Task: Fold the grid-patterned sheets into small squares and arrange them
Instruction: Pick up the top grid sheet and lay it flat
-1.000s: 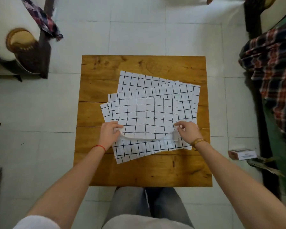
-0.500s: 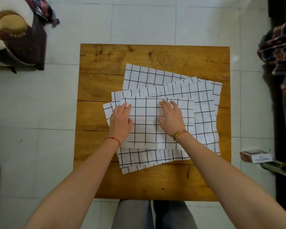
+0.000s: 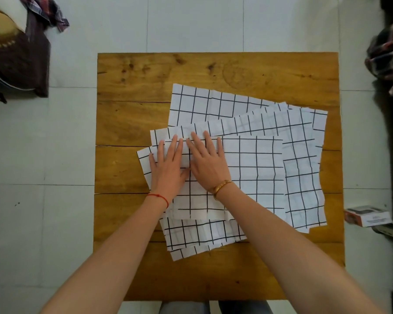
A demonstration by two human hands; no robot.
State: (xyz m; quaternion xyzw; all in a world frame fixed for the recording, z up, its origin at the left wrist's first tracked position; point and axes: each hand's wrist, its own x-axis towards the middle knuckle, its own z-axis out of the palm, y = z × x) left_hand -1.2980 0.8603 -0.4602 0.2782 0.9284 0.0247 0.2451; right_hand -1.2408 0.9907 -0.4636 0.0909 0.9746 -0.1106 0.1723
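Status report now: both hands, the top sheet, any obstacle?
Left hand and right hand flat, side by side, pressing the top grid sheet. Sheet folded once, lying on the loose pile. Nothing in the way.

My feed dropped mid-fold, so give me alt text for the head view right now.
Both hands, left hand and right hand, press flat side by side on the left part of the top grid sheet. It lies on a loose pile of grid sheets on a wooden table.
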